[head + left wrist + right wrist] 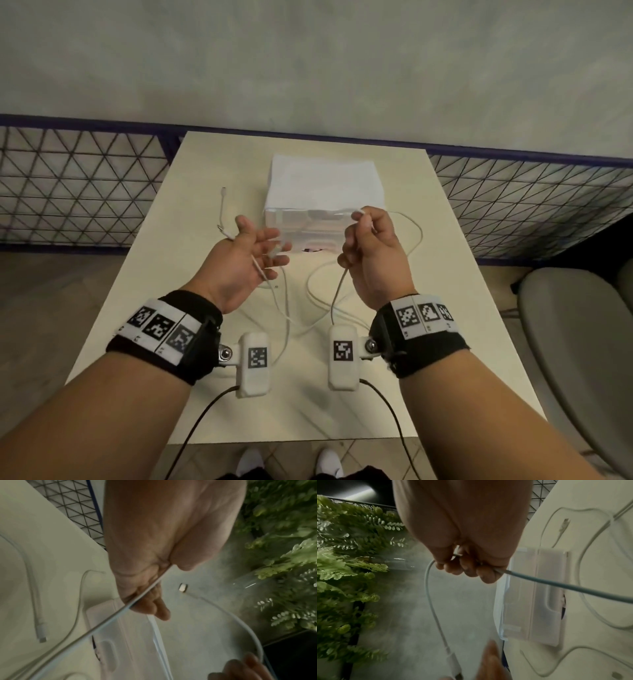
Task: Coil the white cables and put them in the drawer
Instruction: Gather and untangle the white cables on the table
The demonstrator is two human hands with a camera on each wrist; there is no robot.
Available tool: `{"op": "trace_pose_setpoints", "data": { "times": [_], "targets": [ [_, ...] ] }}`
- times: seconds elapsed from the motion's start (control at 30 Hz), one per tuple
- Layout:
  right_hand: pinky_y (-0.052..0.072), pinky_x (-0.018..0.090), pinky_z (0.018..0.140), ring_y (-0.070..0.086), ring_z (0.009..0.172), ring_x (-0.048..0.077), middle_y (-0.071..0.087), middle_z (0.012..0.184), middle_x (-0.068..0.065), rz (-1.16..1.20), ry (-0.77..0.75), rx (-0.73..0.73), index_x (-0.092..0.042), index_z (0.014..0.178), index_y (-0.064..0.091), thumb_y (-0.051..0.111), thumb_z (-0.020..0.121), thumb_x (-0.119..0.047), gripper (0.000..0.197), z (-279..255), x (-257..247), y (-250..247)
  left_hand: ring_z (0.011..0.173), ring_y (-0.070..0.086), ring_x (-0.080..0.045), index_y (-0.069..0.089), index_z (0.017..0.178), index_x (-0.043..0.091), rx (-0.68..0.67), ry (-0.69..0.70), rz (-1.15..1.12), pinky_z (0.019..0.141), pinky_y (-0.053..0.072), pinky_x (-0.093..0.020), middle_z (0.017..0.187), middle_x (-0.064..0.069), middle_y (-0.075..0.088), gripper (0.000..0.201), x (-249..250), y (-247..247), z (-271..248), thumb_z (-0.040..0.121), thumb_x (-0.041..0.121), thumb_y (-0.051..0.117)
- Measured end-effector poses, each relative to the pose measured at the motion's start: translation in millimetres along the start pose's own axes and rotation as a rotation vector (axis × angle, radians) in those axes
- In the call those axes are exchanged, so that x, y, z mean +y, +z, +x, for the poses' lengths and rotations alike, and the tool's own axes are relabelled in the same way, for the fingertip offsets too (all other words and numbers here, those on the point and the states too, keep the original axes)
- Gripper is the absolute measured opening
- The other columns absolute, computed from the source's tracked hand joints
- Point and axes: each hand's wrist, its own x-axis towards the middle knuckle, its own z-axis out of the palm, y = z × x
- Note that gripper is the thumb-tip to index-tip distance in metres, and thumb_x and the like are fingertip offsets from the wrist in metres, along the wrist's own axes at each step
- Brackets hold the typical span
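Right hand grips the white cable in curled fingers, left hand open beneath its plug end; loops should be even, untwisted.

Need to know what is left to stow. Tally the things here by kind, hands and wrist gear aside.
White cables: 3 that can be told apart; the loops overlap
Drawer unit: 1
Table: 1
Chair: 1
Total: 6
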Motion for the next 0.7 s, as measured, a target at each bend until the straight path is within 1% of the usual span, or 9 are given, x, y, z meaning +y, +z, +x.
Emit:
{"op": "trace_pose_setpoints", "data": {
  "times": [0.07, 0.17, 0.23, 0.3, 0.4, 0.5, 0.6, 0.63, 0.7],
  "targets": [
    [0.032, 0.025, 0.048, 0.035, 0.044, 0.01, 0.048, 0.057, -0.003, 0.038, -0.019, -0.014, -0.023, 0.09, 0.052, 0.036, 0.101, -0.019, 0.019, 3.3, -4.4, 3.0, 0.078, 0.067, -0.019, 0.055, 0.124, 0.002, 0.018, -0.029, 0.062, 0.066, 0.046, -0.03, 0.103, -0.01, 0.07, 0.074, -4.2, -4.2, -0.7, 0.093, 0.06, 0.022],
    [0.031, 0.025, 0.049, 0.035, 0.045, 0.01, 0.046, 0.058, -0.001, 0.026, -0.012, -0.053, -0.023, 0.087, 0.053, 0.038, 0.1, -0.019, 0.02, 5.7, -2.6, 7.1, 0.093, 0.068, -0.017, 0.059, 0.122, 0.011, -0.129, -0.039, 0.155, 0.075, 0.047, -0.032, 0.115, -0.005, 0.07, 0.076, -6.4, 0.4, -6.9, 0.084, 0.064, 0.022],
    [0.029, 0.026, 0.049, 0.034, 0.044, 0.009, 0.043, 0.058, -0.001, -0.042, 0.027, -0.087, -0.022, 0.087, 0.052, 0.039, 0.1, -0.016, 0.019, 2.3, 5.8, 10.3, 0.109, 0.065, -0.019, 0.055, 0.128, 0.019, -0.197, 0.014, 0.164, 0.083, 0.048, -0.035, 0.126, -0.001, 0.065, 0.072, -3.9, 7.7, -8.4, 0.08, 0.063, 0.026],
    [0.027, 0.027, 0.05, 0.033, 0.045, 0.008, 0.044, 0.054, -0.007, -0.141, 0.061, -0.128, -0.02, 0.085, 0.053, 0.042, 0.098, -0.012, 0.019, -3.0, 18.4, 11.3, 0.116, 0.062, -0.022, 0.053, 0.129, 0.025, -0.194, 0.08, 0.077, 0.091, 0.046, -0.04, 0.131, 0.0, 0.062, 0.06, -0.1, 14.1, -5.4, 0.085, 0.058, 0.03],
    [0.036, 0.021, 0.052, 0.042, 0.049, 0.003, 0.052, 0.055, -0.015, -0.465, 0.04, -0.166, -0.024, 0.082, 0.06, 0.051, 0.094, -0.012, 0.019, -9.1, 36.7, 5.0, 0.108, 0.065, -0.022, 0.058, 0.106, 0.018, -0.141, 0.178, -0.121, 0.094, 0.046, -0.04, 0.116, -0.004, 0.07, 0.038, 8.7, 18.9, -0.5, 0.1, 0.039, 0.027],
    [0.046, 0.028, 0.069, 0.049, 0.058, -0.001, 0.062, 0.083, -0.009, -0.756, 0.051, -0.24, -0.03, 0.094, 0.065, 0.064, 0.085, -0.02, 0.013, -12.9, 41.5, -0.7, 0.09, 0.07, -0.022, 0.055, 0.089, 0.013, -0.151, 0.231, -0.146, 0.093, 0.051, -0.038, 0.079, -0.004, 0.068, 0.032, 11.4, 20.9, -0.2, 0.103, 0.025, 0.029],
    [0.05, 0.031, 0.085, 0.057, 0.077, 0.002, 0.062, 0.107, -0.012, -0.746, 0.147, -0.311, -0.025, 0.119, 0.056, 0.074, 0.075, -0.019, 0.048, -12.8, 37.7, 9.7, 0.077, 0.068, -0.019, 0.053, 0.089, 0.011, -0.177, 0.253, -0.04, 0.078, 0.053, -0.031, 0.066, -0.002, 0.057, 0.03, 7.0, 29.3, -3.6, 0.104, 0.02, 0.029],
    [0.05, 0.031, 0.088, 0.061, 0.082, 0.005, 0.064, 0.103, -0.013, -0.736, 0.156, -0.327, -0.022, 0.12, 0.056, 0.073, 0.077, -0.02, 0.047, -12.5, 34.9, 16.1, 0.076, 0.069, -0.02, 0.052, 0.089, 0.011, -0.187, 0.259, -0.013, 0.077, 0.054, -0.031, 0.065, -0.002, 0.058, 0.03, 6.1, 33.0, -5.3, 0.104, 0.021, 0.028],
    [0.052, 0.033, 0.079, 0.065, 0.07, 0.008, 0.069, 0.081, -0.009, -0.793, 0.182, -0.372, -0.019, 0.105, 0.062, 0.068, 0.082, -0.027, 0.024, -12.2, 31.1, 25.3, 0.076, 0.07, -0.023, 0.051, 0.089, 0.011, -0.189, 0.275, -0.002, 0.079, 0.057, -0.037, 0.064, -0.003, 0.061, 0.031, 8.4, 36.8, -8.5, 0.104, 0.023, 0.027]
  ]
}}
